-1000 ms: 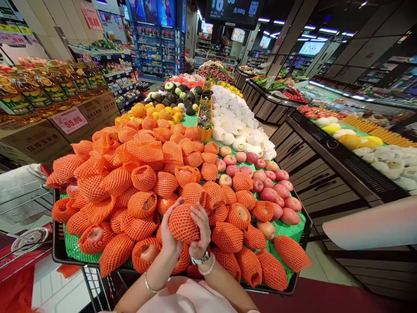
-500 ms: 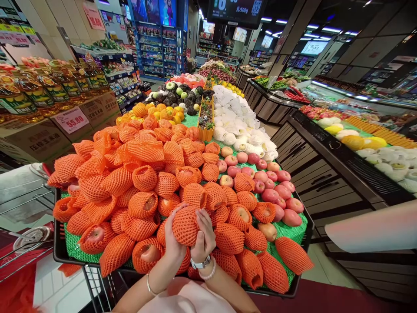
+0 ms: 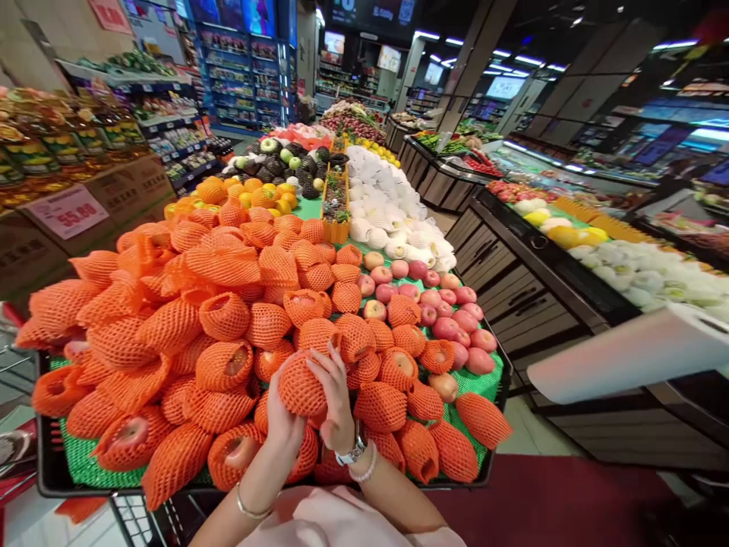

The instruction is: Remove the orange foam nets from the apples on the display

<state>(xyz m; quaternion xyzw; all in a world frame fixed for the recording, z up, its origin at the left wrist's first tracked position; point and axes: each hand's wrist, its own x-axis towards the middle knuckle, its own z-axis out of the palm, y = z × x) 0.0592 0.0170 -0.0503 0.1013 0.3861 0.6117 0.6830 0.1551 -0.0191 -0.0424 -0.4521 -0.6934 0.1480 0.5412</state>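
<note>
Left hand (image 3: pixel 284 416) cupped, part-curled, palm and fingers against left side of netted fruit (image 3: pixel 301 386). Right hand (image 3: pixel 337 399) on opposite side, fingers bent over its upper right. Fruit held between both hands, above near part of similar pile (image 3: pixel 224 365) in black tray (image 3: pixel 43 467). Bare apples (image 3: pixel 446 328) farther off, to right. Silver watch (image 3: pixel 354 451) on right wrist.

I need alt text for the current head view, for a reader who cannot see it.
A person's left hand and right hand hold an orange-netted fruit at a heap of similar fruit. Pink apples lie to the right, with white-wrapped fruit behind them.
</note>
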